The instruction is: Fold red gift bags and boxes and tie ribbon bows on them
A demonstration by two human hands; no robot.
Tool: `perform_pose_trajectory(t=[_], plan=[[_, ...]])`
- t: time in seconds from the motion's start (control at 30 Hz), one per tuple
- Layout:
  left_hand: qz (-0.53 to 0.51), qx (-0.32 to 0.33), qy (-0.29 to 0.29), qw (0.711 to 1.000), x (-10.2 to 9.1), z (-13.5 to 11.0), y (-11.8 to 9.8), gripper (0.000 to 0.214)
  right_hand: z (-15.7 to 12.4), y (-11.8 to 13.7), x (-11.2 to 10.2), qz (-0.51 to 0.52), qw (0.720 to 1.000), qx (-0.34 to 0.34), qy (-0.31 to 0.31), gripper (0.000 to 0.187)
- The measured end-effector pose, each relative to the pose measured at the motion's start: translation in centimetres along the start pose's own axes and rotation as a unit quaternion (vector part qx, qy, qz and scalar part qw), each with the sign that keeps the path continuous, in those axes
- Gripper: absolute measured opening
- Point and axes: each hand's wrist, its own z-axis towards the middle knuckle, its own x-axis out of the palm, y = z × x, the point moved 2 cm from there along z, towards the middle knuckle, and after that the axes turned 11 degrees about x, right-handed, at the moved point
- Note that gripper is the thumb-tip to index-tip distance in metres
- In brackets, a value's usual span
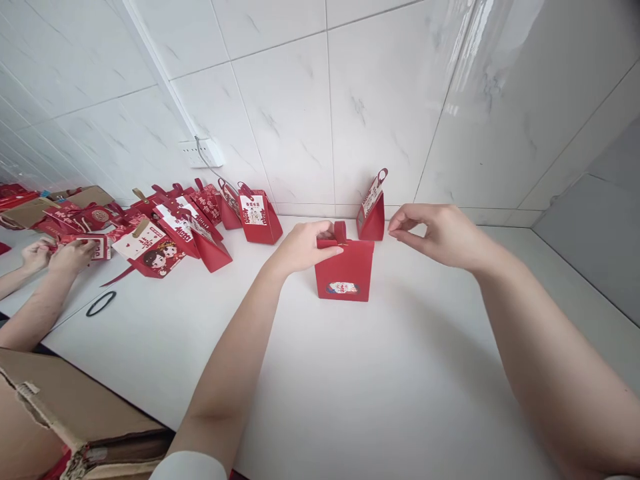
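Note:
A red gift box (345, 270) stands upright on the white table in front of me, with an oval sticker low on its near face and a dark red ribbon loop on top. My left hand (310, 247) pinches its top edge beside the loop, the thumb on the near side. To the right of the box, my right hand (433, 230) is raised with thumb and index fingertips brought together. I see nothing between them. Just left of those fingertips, a second red gift box (371, 220) with a white label and ribbon loop stands near the wall.
Several red gift boxes (213, 252) stand crowded at the left, one box (260, 223) nearest the middle. A co-worker's hands (70, 257) hold a red box there. A black ring (101, 303) lies on the table (320, 393). An open carton (75, 407) is at lower left.

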Motion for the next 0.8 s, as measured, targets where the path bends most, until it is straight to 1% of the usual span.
perform_pose_trajectory(t=[0.07,0.1,0.13,0.17,0.2,0.23,0.3,0.33,0.37,0.43,0.5,0.53,0.6,0.67,0.8], plan=[[-0.032,-0.011,-0.001,0.999,0.3,0.1,-0.2,0.02,0.1,-2.6,-0.7,-0.034,0.994,0.066,0.075,0.005],[-0.045,-0.017,0.002,0.999,0.4,0.1,-0.4,0.021,0.1,-4.3,-0.9,-0.059,0.985,0.109,0.116,0.005],[-0.05,-0.021,0.005,0.999,0.4,0.2,-0.4,0.022,0.0,-6.1,-1.3,-0.087,0.975,0.15,0.137,0.005],[-0.047,-0.023,0.008,0.999,0.4,0.2,-0.5,0.023,-0.1,-7.9,-1.7,-0.115,0.968,0.183,0.126,0.007],[-0.038,-0.021,0.009,0.999,0.4,0.3,-0.5,0.024,-0.2,-9.5,-2.4,-0.142,0.964,0.214,0.07,0.011],[-0.026,-0.018,0.011,0.999,0.3,0.3,-0.6,0.025,-0.4,-10.8,-3.3,-0.174,0.952,0.247,-0.037,0.019],[-0.007,-0.009,0.01,1.0,0.1,0.4,-0.5,0.025,-0.9,-12.3,-4.9,-0.203,0.933,0.236,-0.182,0.035],[0.0,-0.006,0.01,1.0,0.0,0.4,-0.5,0.026,-1.2,-12.5,-5.6,-0.205,0.924,0.224,-0.23,0.039],[0.006,-0.003,0.01,1.0,0.0,0.4,-0.4,0.026,-1.4,-12.4,-6.2,-0.2,0.92,0.218,-0.257,0.039],[0.021,-0.003,0.011,1.0,0.0,0.4,-0.4,0.026,-1.8,-11.7,-7.1,-0.176,0.909,0.238,-0.293,0.031],[0.044,-0.003,0.01,0.999,0.0,0.5,-0.4,0.026,-2.0,-10.4,-7.7,-0.147,0.899,0.261,-0.32,0.024],[0.056,-0.002,0.009,0.998,0.1,0.5,-0.5,0.026,-2.0,-9.5,-7.9,-0.132,0.9,0.258,-0.327,0.022],[0.074,0.007,0.008,0.997,0.2,0.5,-0.7,0.026,-2.0,-7.8,-7.9,-0.111,0.915,0.233,-0.312,0.02],[0.075,0.013,0.006,0.997,0.2,0.5,-0.9,0.026,-1.7,-6.3,-7.5,-0.104,0.933,0.208,-0.275,0.017],[0.024,-0.016,0.031,0.999,0.0,0.3,-1.0,0.026,-1.0,-3.7,-5.7,-0.097,0.967,0.137,-0.193,0.015]])
